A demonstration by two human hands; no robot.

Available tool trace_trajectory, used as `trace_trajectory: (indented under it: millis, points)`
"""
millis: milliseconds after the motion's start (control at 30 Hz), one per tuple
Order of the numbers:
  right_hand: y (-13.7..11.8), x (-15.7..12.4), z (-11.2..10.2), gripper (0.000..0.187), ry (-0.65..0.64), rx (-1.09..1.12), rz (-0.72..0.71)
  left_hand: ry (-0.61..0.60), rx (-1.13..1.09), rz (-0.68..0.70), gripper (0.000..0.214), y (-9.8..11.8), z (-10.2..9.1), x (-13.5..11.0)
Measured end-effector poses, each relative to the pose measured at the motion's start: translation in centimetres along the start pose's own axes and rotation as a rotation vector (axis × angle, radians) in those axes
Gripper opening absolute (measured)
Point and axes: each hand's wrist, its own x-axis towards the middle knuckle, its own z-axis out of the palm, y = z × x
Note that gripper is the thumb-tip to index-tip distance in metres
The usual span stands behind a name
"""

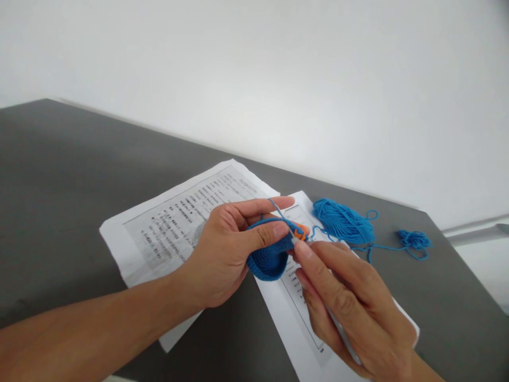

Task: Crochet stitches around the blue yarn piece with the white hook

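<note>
My left hand [238,239] pinches a round, cupped piece of blue crochet work [269,261] between thumb and fingers. A strand of blue yarn [280,209] runs over its raised index finger down to the edge of the piece. My right hand [345,297] is closed around a light-coloured crochet hook [338,331], whose tip end meets the edge of the crochet by the left thumb. Something small and orange [301,232] sits at that edge, partly covered by the fingers. Part of the hook is hidden inside the right hand.
Two printed sheets, a left one [135,233] and a right one [274,313], lie on the dark grey table [79,175] beneath my hands. A blue yarn skein [344,220] and a smaller blue tangle [413,241] rest to the right. A white wall [254,79] rises behind.
</note>
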Motion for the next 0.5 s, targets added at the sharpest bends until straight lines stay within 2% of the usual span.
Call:
trace_trajectory:
  millis: [100,133,367,500]
  points:
    - [0.7,-0.1,-0.6,0.080,-0.064,-0.204,-0.186,-0.008,0.049,0.018,0.030,0.3,-0.2,-0.1]
    - [0.9,-0.1,-0.7,0.080,-0.074,-0.217,-0.203,-0.002,0.072,0.029,0.031,0.4,-0.3,-0.1]
    - [1.6,0.3,-1.4,0.079,-0.115,-0.202,-0.216,0.034,0.179,0.060,0.034,1.0,-0.8,0.1]
    - [1.6,0.4,-2.2,0.070,-0.168,-0.208,-0.244,0.072,0.274,0.083,0.033,1.0,-0.9,0.2]
